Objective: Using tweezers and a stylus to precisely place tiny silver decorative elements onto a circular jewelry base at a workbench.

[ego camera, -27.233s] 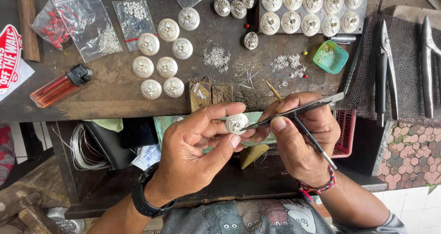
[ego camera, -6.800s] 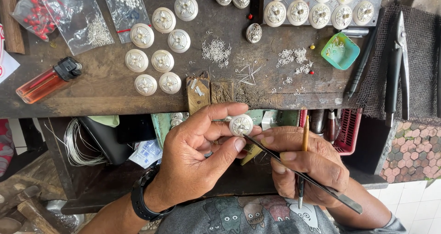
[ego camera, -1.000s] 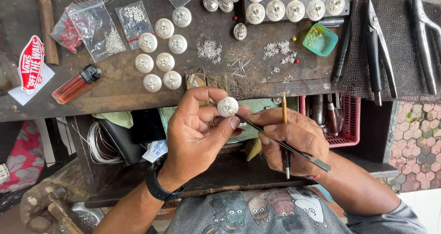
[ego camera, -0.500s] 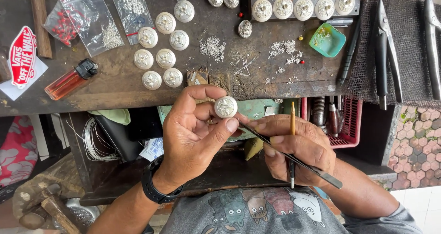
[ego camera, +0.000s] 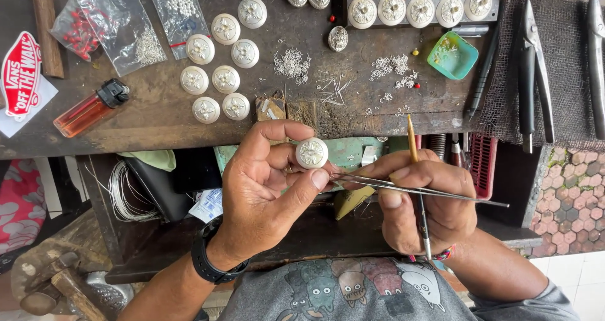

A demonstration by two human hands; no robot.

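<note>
Left hand [ego camera: 265, 188] closed around a small round white button-like piece with a silver ornament [ego camera: 312, 153], pinched between thumb, forefinger and middle finger, face up, held just off the front edge of the surface [ego camera: 157, 119]. A black wristwatch [ego camera: 211, 267] sits on that wrist.

Right hand [ego camera: 425, 201] closed on fine metal tweezers [ego camera: 416, 190], tips pointing left and reaching the thumb tip just below the round piece; whether they touch the piece itself cannot be told. The same hand also grips a thin brush [ego camera: 416, 176] held nearly upright, wooden end upward.

On the surface: a cluster of six similar round pieces [ego camera: 217, 81] left of centre, more on a dark tray [ego camera: 422, 5] at the top, loose silver wire bits [ego camera: 293, 62], a small green dish [ego camera: 452, 55], an orange lighter [ego camera: 88, 110], clear plastic bags [ego camera: 126, 28] and pliers [ego camera: 532, 69] on a dark mesh cloth to the right.
</note>
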